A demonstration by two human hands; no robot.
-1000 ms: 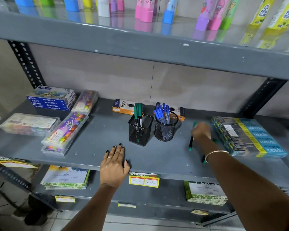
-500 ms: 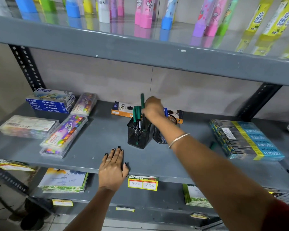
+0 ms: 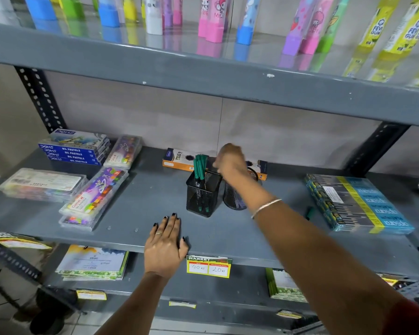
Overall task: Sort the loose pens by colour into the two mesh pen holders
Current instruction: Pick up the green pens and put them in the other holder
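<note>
A square black mesh holder [image 3: 203,199] stands mid-shelf with several green pens [image 3: 200,165] upright in it. Just to its right is a round mesh holder [image 3: 235,200], mostly hidden behind my right forearm; its blue pens are out of sight. My right hand [image 3: 230,160] hovers above the two holders, fingers loosely curled and nothing visible in them. My left hand [image 3: 166,243] lies flat on the shelf's front edge, fingers spread. One loose green pen [image 3: 309,212] lies on the shelf to the right of my forearm.
An orange pencil box [image 3: 177,160] lies behind the holders. Pastel boxes [image 3: 75,148] and clear crayon cases [image 3: 94,192] fill the left side. A large blue-and-yellow pack [image 3: 358,204] sits at right. The upper shelf [image 3: 203,76] overhangs. A price tag [image 3: 208,267] hangs on the shelf edge.
My right hand picked a green pen off the shelf at right, carried it left over the square holder, and now the pen is out of my hand. The left hand stayed put.
</note>
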